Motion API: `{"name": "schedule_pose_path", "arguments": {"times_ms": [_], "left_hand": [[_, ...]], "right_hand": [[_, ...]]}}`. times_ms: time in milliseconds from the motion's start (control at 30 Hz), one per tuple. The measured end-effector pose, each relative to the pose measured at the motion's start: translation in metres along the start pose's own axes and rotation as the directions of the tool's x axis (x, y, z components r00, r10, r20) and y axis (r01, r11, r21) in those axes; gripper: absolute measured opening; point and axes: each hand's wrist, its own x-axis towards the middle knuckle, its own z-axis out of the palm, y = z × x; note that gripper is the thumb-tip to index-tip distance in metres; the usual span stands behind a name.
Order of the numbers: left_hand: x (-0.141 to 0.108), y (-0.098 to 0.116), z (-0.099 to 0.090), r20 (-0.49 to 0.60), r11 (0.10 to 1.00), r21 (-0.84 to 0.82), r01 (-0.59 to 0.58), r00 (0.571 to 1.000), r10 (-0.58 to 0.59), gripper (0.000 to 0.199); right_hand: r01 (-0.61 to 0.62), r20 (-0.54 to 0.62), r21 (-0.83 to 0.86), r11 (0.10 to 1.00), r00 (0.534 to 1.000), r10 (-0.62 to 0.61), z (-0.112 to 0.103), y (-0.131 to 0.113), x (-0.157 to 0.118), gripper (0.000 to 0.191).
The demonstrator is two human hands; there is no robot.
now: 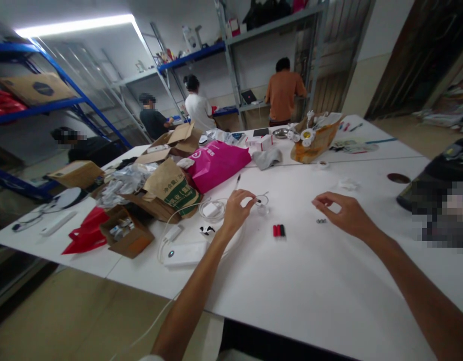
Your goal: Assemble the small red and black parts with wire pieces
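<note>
My left hand (238, 209) is raised over the white table (291, 291), thumb and forefinger pinched at a tiny dark piece too small to name. A thin dark-tipped stick (238, 181) shows just behind its knuckles; whether the hand holds it I cannot tell. My right hand (342, 214) hovers farther right with thumb and fingertips together; anything between them is too small to make out. Between the hands lie red and black short cylinders (279, 230) side by side. Several small metallic pieces (321, 220) rest near my right hand. A small clear round item (264, 209) sits beside my left fingertips.
Left of my forearm are a white box-shaped device (185, 254), a white charger (212, 209) and cables. Beyond stand a small cardboard box (128, 233), a brown paper bag (173, 188) and a magenta bag (220, 163). A black bag (438, 175) is at right. Several people work behind.
</note>
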Motion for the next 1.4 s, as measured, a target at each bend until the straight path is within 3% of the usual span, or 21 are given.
{"name": "schedule_pose_path", "arguments": {"times_ms": [233, 433, 533, 633, 767, 867, 1100, 1400], "left_hand": [[-0.007, -0.005, 0.009, -0.033, 0.998, 0.016, -0.066, 0.997, 0.067, 0.009], [-0.022, 0.013, 0.013, -0.145, 0.998, 0.009, -0.064, 0.987, 0.065, 0.017], [-0.03, 0.022, 0.016, -0.059, 0.989, -0.016, -0.145, 0.988, 0.144, 0.017], [-0.037, 0.028, 0.022, 0.126, 0.978, 0.018, -0.206, 0.971, 0.202, 0.018], [-0.044, 0.033, 0.028, 0.373, 0.975, 0.099, -0.201, 0.916, 0.151, 0.022], [-0.046, 0.036, 0.028, 0.463, 0.973, 0.138, -0.187, 0.88, 0.104, 0.024], [-0.042, 0.043, 0.022, 0.522, 0.968, 0.202, -0.15, 0.853, 0.023, 0.01], [-0.041, 0.048, 0.02, 0.542, 0.958, 0.261, -0.121, 0.84, -0.041, 0.019]], "right_hand": [[-0.031, 0.29, -0.066, 0.997, 0.956, 0.049, -0.005, 0.035, -0.003, 0.047], [0.015, 0.377, -0.07, 0.997, 0.926, 0.013, 0.002, 0.038, -0.004, 0.04], [0.034, 0.391, -0.073, 0.997, 0.92, -0.002, 0.004, 0.039, -0.003, 0.044], [0.025, 0.402, -0.071, 0.997, 0.916, 0.005, 0.005, 0.04, -0.004, 0.047], [0.007, 0.367, -0.038, 0.999, 0.93, 0.007, 0.006, 0.034, -0.003, 0.049], [-0.004, 0.272, -0.016, 1.0, 0.962, 0.008, 0.008, 0.023, -0.001, 0.051], [-0.025, 0.107, -0.027, 0.999, 0.994, 0.027, 0.024, 0.008, -0.003, 0.046], [0.134, 0.117, -0.08, 0.988, 0.985, -0.124, 0.037, -0.005, -0.009, 0.033]]}}
